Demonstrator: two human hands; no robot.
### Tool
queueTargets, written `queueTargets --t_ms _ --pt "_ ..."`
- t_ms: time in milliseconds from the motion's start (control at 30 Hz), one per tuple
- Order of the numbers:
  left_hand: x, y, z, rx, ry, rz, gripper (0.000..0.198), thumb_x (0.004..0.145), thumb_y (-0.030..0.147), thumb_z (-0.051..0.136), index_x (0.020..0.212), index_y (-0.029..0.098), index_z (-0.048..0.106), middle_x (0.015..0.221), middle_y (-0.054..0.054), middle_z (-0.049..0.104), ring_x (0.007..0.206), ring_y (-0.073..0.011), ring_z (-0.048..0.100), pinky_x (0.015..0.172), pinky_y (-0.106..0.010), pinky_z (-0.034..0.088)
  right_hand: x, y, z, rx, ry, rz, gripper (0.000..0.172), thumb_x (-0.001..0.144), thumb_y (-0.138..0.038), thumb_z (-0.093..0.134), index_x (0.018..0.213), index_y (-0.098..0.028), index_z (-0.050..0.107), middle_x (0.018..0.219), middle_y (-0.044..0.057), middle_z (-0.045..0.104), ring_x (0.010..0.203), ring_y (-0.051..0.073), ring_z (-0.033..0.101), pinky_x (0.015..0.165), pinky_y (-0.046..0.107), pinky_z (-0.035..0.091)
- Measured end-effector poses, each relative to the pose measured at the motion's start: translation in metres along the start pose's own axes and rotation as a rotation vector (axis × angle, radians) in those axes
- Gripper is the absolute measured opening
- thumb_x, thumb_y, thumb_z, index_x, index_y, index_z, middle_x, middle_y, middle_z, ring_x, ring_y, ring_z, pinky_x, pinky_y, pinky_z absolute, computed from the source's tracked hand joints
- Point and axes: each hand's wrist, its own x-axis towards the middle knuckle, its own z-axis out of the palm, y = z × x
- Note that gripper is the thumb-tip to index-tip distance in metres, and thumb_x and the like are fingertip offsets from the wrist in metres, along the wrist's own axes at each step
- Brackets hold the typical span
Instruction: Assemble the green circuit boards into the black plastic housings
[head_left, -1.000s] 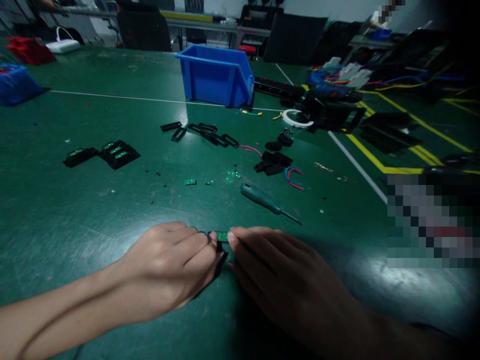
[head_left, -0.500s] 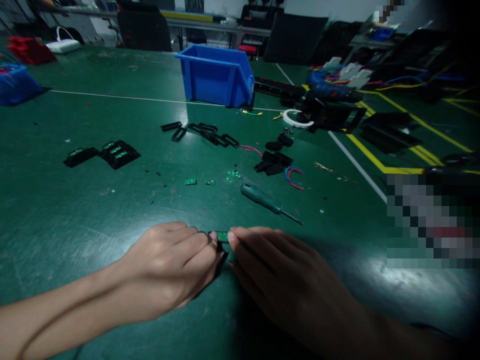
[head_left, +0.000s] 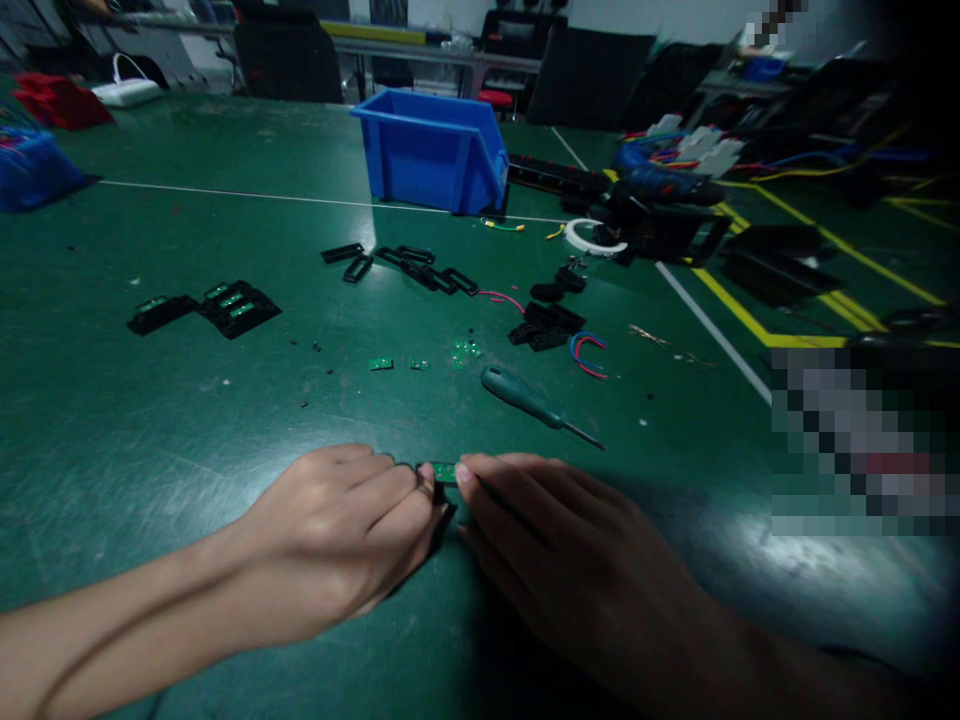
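Between my two hands, low over the green table, is a small green circuit board with a dark edge around it. My left hand is closed, its fingertips gripping the board's left end. From the other side my right hand pinches the right end. Fingers cover both ends, so only the board's middle shows. Just beyond lies a screwdriver with a green handle, its shaft pointing right. Several loose small circuit boards rest farther up the table.
Black rectangular frames lie mid-table, with black housings holding green boards to their left. A blue bin stands at the back. Black parts and red and blue wires lie right, near a white ring.
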Motion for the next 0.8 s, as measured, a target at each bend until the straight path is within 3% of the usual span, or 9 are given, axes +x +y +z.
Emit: queueTargets --t_ms 800 --pt "0.0014 -0.0003 -0.0004 0.007 -0.008 0.003 0.019 0.098 0.013 0.049 0.080 0.016 0.056 0.064 0.001 0.053 0.055 -0.0118 0.047 0.054 -0.031 0.032 0.0010 0.0001 -0.0017 0.006 0.001 0.004 0.023 0.099 -0.016 0.051 0.117 -0.011 0.064 0.113 0.013 0.068 0.096 0.021 0.065 0.083 0.034 0.058"
